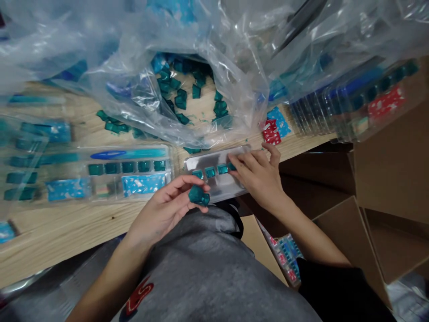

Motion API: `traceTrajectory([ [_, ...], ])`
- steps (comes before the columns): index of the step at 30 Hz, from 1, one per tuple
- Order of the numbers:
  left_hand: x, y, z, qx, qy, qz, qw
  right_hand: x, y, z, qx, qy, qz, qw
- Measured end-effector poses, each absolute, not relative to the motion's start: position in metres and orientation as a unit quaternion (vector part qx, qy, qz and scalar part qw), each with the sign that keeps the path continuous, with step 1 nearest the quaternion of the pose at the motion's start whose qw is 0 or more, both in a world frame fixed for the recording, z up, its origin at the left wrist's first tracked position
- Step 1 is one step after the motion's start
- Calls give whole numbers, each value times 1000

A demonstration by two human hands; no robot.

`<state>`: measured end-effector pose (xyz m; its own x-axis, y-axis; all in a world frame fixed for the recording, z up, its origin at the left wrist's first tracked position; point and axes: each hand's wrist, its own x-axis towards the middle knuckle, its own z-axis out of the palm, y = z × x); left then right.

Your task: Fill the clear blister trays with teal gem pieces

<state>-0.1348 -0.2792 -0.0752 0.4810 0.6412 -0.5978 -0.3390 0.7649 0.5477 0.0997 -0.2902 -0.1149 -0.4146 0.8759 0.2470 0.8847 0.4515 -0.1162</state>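
My left hand (174, 203) is closed around a few dark teal, translucent cube-like pieces (197, 195), held just in front of a shallow plastic tray (214, 156). Along that tray runs a row of teal pieces (210, 172). At the row's right end, the fingers of my right hand (256, 174) press on another teal piece (231, 166), partly hidden under the fingertips. To the left lies a filled clear tray (134, 154) with a blue pen-like tool, a row of teal pieces and light blue packets (144, 184).
A large clear plastic bag (134, 107) lies open at the back with many loose teal pieces (181, 98). Stacked filled trays (335, 103) stand at the right, near a red packet (271, 132) and a blue packet (279, 120). Open cardboard boxes (348, 228) sit below the table edge.
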Motion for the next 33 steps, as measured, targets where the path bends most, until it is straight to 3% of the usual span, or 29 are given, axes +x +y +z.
traceTrajectory([
  [4,-131,-279,-69,171,413,323,834,97,-291,-96,-543,-808,30,226],
  [9,-123,-282,-62,210,416,378,800,65,-304,-63,-494,-738,265,376],
  [17,-119,-285,-51,216,425,397,784,48,-311,-73,-494,-614,373,490],
  [24,-116,-286,-50,222,433,372,790,50,-317,-71,-489,-654,356,454],
  [29,-120,-294,-47,278,451,345,775,59,-328,-80,-496,-546,468,487],
  [31,-126,-295,-44,358,485,349,717,75,-326,-86,-534,-518,445,498],
  [33,-133,-289,-39,488,525,373,589,95,-321,-91,-588,-550,358,473],
])
